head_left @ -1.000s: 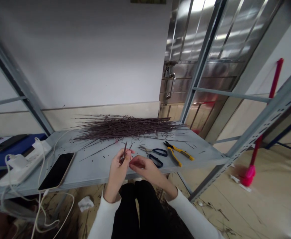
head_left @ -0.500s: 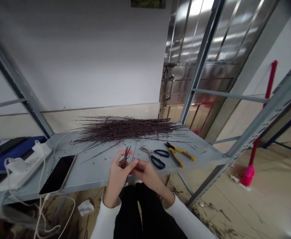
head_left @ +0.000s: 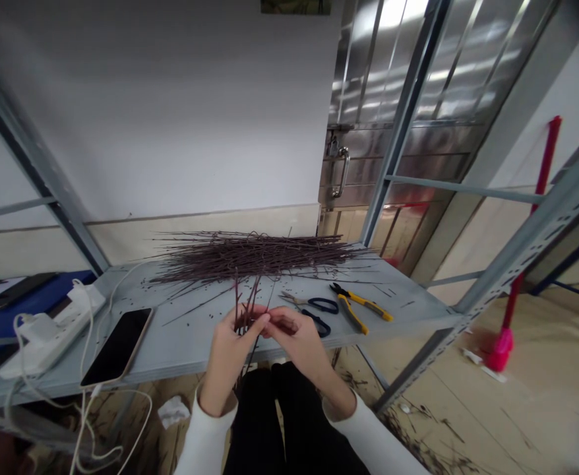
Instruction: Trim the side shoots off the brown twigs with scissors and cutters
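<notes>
My left hand (head_left: 230, 346) is closed around several dark brown twigs (head_left: 250, 300), whose tips stick up above the fingers and whose lower ends hang down past the shelf's front edge. Beside it, my right hand (head_left: 297, 340) is in a pinch, its fingertips meeting the left thumb. A thin twig runs up from where the fingers meet; which hand grips it is hard to make out. Behind both hands lies a big pile of dark twigs (head_left: 254, 256). Just right of the right hand are dark-handled scissors (head_left: 322, 305), partly covered by it, and yellow-and-black pliers (head_left: 361, 307).
On the left of the grey metal shelf (head_left: 181, 343) are a phone (head_left: 119, 346) with a cable and a white power strip (head_left: 57, 336). Upright posts frame the shelf. Twig scraps litter the floor, and a red-handled broom (head_left: 517, 284) leans at the right.
The twigs in my left hand now spread apart and reach higher. A thin twig now slants up between the hands. The view has shifted slightly.
</notes>
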The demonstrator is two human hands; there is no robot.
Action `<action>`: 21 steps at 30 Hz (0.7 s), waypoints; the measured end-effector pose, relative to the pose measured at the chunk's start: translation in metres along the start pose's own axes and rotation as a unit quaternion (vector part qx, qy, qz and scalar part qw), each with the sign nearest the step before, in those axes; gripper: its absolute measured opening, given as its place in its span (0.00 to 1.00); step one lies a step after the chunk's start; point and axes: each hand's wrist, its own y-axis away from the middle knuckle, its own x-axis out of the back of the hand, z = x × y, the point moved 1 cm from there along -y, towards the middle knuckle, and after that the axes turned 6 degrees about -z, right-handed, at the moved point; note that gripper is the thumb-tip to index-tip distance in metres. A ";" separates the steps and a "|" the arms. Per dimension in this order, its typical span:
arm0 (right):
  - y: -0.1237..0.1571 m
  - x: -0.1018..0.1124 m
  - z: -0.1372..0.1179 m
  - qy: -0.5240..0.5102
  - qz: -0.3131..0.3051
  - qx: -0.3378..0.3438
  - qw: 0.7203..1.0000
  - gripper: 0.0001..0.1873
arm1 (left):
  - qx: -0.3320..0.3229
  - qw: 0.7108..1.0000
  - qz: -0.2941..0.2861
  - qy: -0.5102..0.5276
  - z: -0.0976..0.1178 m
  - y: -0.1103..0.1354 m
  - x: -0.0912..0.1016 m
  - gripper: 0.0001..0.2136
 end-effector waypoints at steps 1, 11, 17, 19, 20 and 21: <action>0.001 0.000 -0.001 -0.001 0.000 0.003 1.000 0.11 | 0.003 1.000 0.001 0.003 0.001 0.000 -0.001 0.06; -0.007 0.090 0.025 0.528 0.029 0.016 0.849 0.09 | 0.042 0.991 0.000 0.124 -0.002 -0.003 -0.001 0.08; -0.018 0.126 0.060 0.576 -0.015 -0.033 0.816 0.10 | 0.083 0.984 -0.016 0.158 0.003 -0.002 -0.005 0.10; -0.023 0.128 0.062 0.573 -0.029 -0.038 0.818 0.11 | 0.089 0.982 -0.022 0.167 0.007 0.000 -0.006 0.10; -0.026 0.129 0.062 0.567 -0.034 -0.039 0.822 0.11 | 0.088 0.981 -0.025 0.169 0.009 0.001 -0.006 0.10; -0.029 0.130 0.061 0.559 -0.038 -0.039 0.827 0.12 | 0.086 0.981 -0.026 0.170 0.011 0.002 -0.007 0.10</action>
